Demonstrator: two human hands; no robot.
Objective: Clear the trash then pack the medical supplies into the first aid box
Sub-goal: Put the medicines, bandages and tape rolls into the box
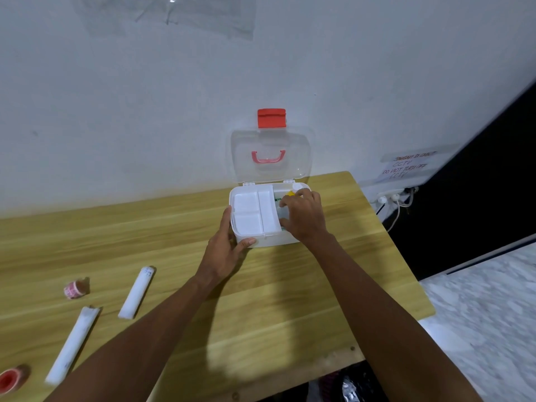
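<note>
The white first aid box point(261, 240) stands open at the back of the wooden table, its clear lid point(271, 153) with a red latch leaning on the wall. A white divider tray point(255, 213) fills its left part. My left hand point(229, 248) grips the box's front left corner. My right hand point(303, 216) reaches into the right compartment, fingers curled over a small yellow-capped item point(291, 194) and a green-and-white pack; whether it grips them is unclear. Two white wrapped bandage rolls point(136, 291) point(72, 343) and two tape rolls point(76, 288) point(11, 378) lie at the left.
The table's right edge point(406, 271) drops to a marbled floor. A power strip with cables point(394, 197) and a taped paper notice point(406, 166) sit by the wall at the right. Dark bags point(345, 384) show below the table's front edge.
</note>
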